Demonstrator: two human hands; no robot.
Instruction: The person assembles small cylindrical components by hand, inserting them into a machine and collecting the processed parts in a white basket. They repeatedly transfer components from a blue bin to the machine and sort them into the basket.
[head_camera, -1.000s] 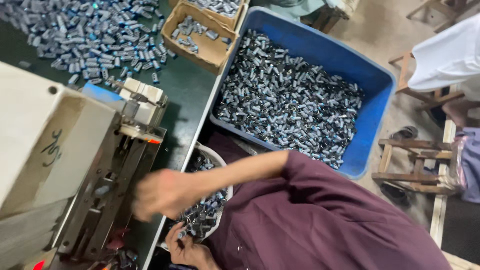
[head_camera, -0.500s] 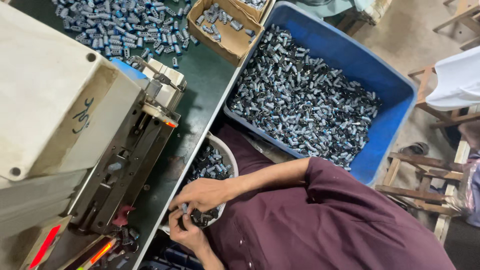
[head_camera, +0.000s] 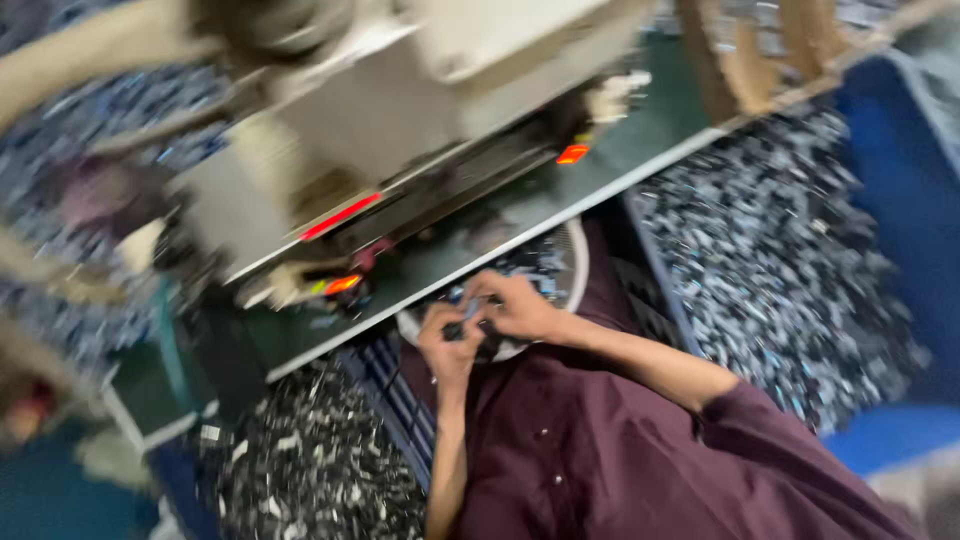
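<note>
The view is blurred by motion. My two hands meet over a white bowl (head_camera: 575, 262) of small dark parts that sits in my lap at the edge of the green bench. My left hand (head_camera: 448, 350) comes up from the bottom with its fingers curled around small dark parts (head_camera: 470, 330). From the right, my right hand (head_camera: 518, 305) touches the left and pinches the same small parts. Maroon sleeves cover both my arms.
A cream machine (head_camera: 400, 130) with red lights stands on the green bench (head_camera: 560, 195) just beyond my hands. On the right is a blue bin (head_camera: 900, 200) full of small metal parts. Lower left lies another heap of parts (head_camera: 310, 470), and a cardboard box (head_camera: 760, 60) sits at top right.
The camera has swung sharply and the picture has blurred. My right hand came back from the machine to the bowl and now meets my left hand there.
</note>
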